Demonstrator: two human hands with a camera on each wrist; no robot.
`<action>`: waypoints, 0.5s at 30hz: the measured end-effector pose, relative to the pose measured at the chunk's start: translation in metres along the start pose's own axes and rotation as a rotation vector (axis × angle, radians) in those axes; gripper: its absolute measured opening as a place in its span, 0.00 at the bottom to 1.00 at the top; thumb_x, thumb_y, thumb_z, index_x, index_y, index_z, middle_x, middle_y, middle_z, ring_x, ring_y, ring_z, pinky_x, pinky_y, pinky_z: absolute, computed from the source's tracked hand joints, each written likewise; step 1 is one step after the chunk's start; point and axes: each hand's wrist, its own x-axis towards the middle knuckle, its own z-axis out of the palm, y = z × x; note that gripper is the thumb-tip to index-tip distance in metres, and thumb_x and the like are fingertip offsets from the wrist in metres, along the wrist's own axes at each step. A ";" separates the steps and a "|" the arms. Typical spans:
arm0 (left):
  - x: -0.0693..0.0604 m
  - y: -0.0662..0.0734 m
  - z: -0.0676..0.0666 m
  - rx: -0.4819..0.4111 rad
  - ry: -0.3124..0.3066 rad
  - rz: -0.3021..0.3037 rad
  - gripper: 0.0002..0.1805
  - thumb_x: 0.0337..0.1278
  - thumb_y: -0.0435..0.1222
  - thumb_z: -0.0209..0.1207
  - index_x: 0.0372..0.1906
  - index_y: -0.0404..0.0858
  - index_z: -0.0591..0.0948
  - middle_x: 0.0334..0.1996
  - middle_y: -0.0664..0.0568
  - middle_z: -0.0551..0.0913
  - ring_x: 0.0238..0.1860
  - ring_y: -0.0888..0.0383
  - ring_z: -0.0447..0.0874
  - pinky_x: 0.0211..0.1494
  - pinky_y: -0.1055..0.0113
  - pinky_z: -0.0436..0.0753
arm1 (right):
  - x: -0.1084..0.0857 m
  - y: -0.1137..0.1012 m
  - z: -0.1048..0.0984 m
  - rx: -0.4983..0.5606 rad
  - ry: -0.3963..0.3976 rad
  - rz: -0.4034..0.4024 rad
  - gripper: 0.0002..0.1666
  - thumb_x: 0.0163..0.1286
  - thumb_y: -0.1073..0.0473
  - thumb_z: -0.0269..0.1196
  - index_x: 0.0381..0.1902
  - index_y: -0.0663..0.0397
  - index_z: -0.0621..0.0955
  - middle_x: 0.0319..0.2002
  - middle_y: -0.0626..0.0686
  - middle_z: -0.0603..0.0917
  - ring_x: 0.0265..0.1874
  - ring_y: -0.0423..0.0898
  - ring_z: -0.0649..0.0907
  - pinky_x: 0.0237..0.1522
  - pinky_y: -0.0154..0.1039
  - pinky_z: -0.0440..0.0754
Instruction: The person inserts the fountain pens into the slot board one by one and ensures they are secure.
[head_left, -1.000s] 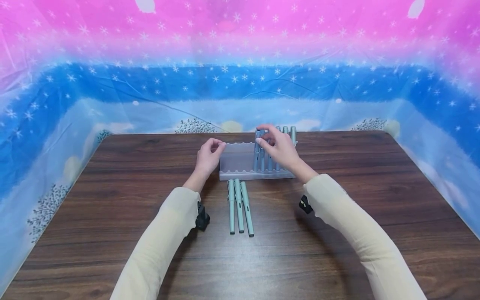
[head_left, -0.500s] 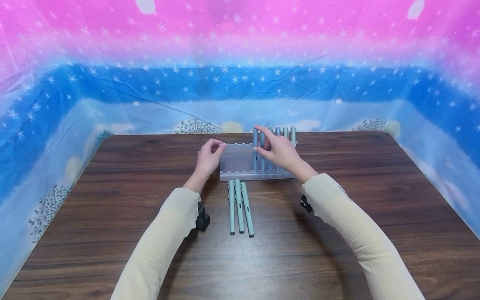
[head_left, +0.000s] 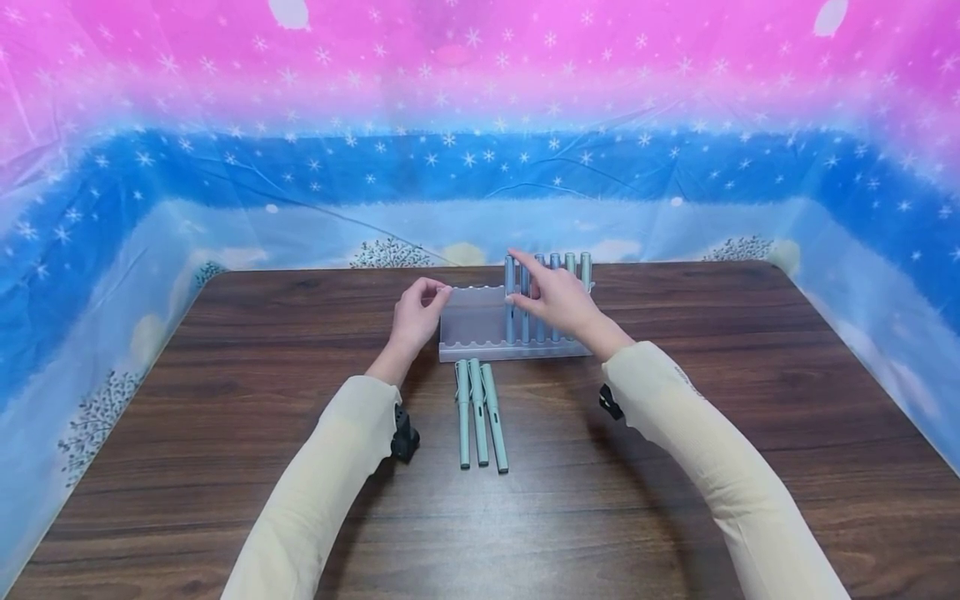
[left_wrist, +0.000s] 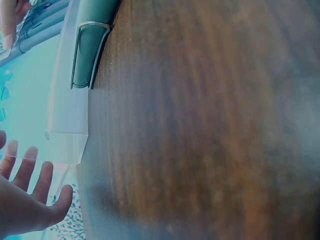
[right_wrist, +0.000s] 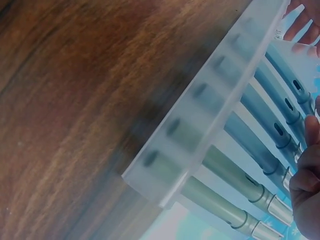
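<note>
A translucent pen rack [head_left: 474, 317] stands near the back of the table. My left hand [head_left: 417, 314] pinches its upper left corner; several of that hand's fingers [left_wrist: 44, 180] are spread loosely. My right hand [head_left: 562, 298] is at the leftmost upright blue pen [head_left: 510, 321], index fingertip at its top and thumb against its side. More blue pens and two green pens [head_left: 585, 268] stand to its right, partly hidden by the right hand. In the right wrist view, pen ends show through the rack's base ledge [right_wrist: 165, 167]. Three green pens [head_left: 478, 417] lie in front of the rack.
The dark wooden table [head_left: 300, 467] extends around the rack. A snowflake-patterned cloth backdrop [head_left: 315, 167] rises behind and at both sides. Dark wrist cameras [head_left: 405, 433] hang beneath both sleeves.
The leftmost blue pen has settled lower and a little left into the rack. My right hand has shifted its fingers along it, index now at the top. The left hand stays put.
</note>
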 end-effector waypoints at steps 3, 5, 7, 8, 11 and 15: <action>0.000 -0.001 0.000 0.001 -0.003 -0.002 0.14 0.60 0.44 0.50 0.42 0.38 0.74 0.45 0.47 0.75 0.49 0.52 0.71 0.49 0.61 0.71 | 0.001 0.000 0.000 -0.011 -0.012 0.008 0.41 0.59 0.44 0.58 0.67 0.41 0.54 0.13 0.47 0.70 0.09 0.43 0.66 0.12 0.36 0.64; 0.001 -0.001 0.000 0.005 -0.002 -0.005 0.14 0.60 0.45 0.50 0.42 0.38 0.74 0.45 0.47 0.75 0.49 0.52 0.71 0.49 0.61 0.71 | 0.002 -0.001 0.000 -0.017 -0.020 0.013 0.41 0.60 0.44 0.58 0.67 0.42 0.54 0.12 0.47 0.70 0.09 0.43 0.66 0.12 0.35 0.64; 0.001 -0.002 0.000 0.008 -0.002 -0.004 0.15 0.59 0.45 0.50 0.42 0.38 0.74 0.45 0.47 0.75 0.49 0.52 0.71 0.49 0.61 0.71 | 0.002 -0.001 0.000 -0.017 -0.026 0.019 0.41 0.60 0.45 0.58 0.67 0.43 0.54 0.12 0.47 0.70 0.09 0.43 0.66 0.12 0.35 0.64; 0.001 -0.002 0.001 0.007 -0.001 -0.003 0.15 0.59 0.45 0.50 0.42 0.38 0.74 0.45 0.47 0.75 0.49 0.52 0.71 0.49 0.61 0.71 | 0.003 -0.001 0.000 -0.018 -0.027 0.019 0.41 0.60 0.45 0.58 0.67 0.43 0.54 0.12 0.47 0.71 0.09 0.43 0.66 0.12 0.35 0.64; 0.001 -0.002 0.000 0.000 -0.002 0.003 0.14 0.60 0.44 0.50 0.42 0.38 0.74 0.45 0.46 0.75 0.49 0.52 0.71 0.49 0.61 0.71 | 0.003 0.000 0.000 -0.017 -0.030 0.020 0.41 0.60 0.46 0.58 0.67 0.45 0.54 0.13 0.47 0.71 0.09 0.43 0.67 0.13 0.35 0.65; 0.000 -0.001 0.000 -0.008 -0.005 0.003 0.14 0.60 0.44 0.50 0.42 0.37 0.74 0.45 0.46 0.74 0.49 0.51 0.71 0.49 0.61 0.71 | 0.004 0.001 0.001 -0.013 -0.030 0.016 0.41 0.60 0.46 0.58 0.67 0.45 0.55 0.13 0.47 0.71 0.09 0.43 0.67 0.13 0.36 0.65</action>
